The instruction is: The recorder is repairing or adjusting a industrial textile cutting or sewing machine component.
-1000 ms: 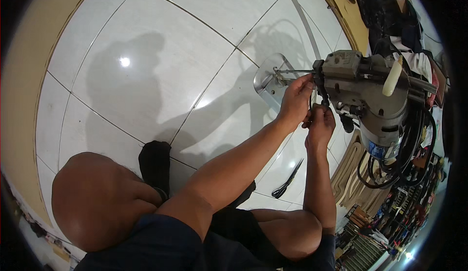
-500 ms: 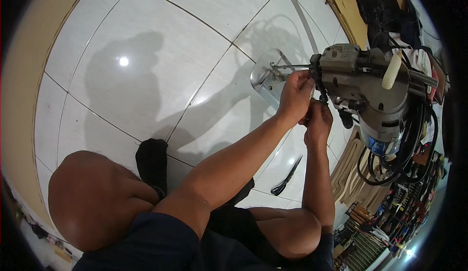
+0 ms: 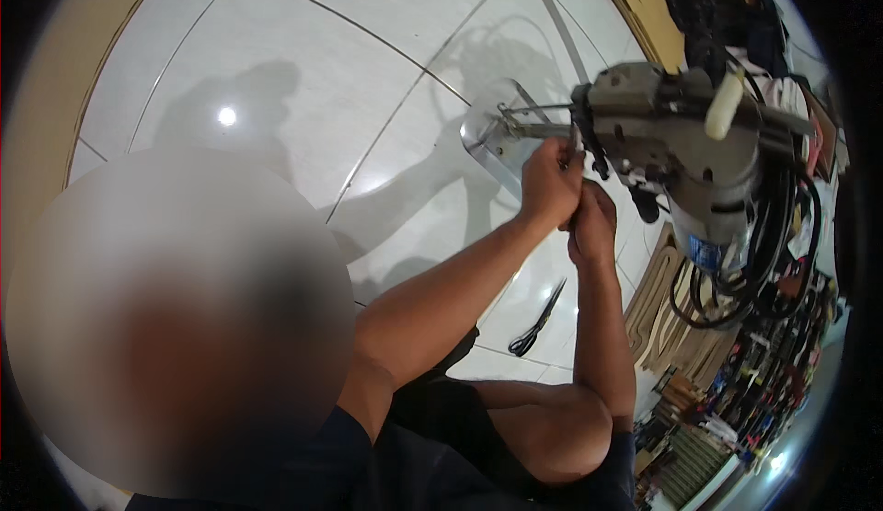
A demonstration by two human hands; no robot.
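Observation:
A grey motor-driven machine (image 3: 713,166), which looks like an upright-blade cloth cutter, stands to my right. It has a cream handle (image 3: 726,106) and a shiny metal base plate (image 3: 480,134) joined by thin rods. My left hand (image 3: 550,184) is closed at the lower front of the machine's head, fingertips pinched beside a dark bar (image 3: 591,134). Just below, my right hand (image 3: 596,221) is curled closed and touches or nearly touches the left. Whatever sits between the fingers is hidden or too small to name.
Black-handled scissors (image 3: 538,318) lie on the white tiled floor near my right forearm. Black cables (image 3: 685,299) hang by the motor. Brown stacked strips (image 3: 658,304) and a crowded rack of tools (image 3: 736,391) stand at right. A cardboard sheet (image 3: 69,69) lies far left.
The view has shifted slightly, so the machine and hands appear a little farther left. Both hands stay closed together near the machine's head, the right slightly lower from the dark bar.

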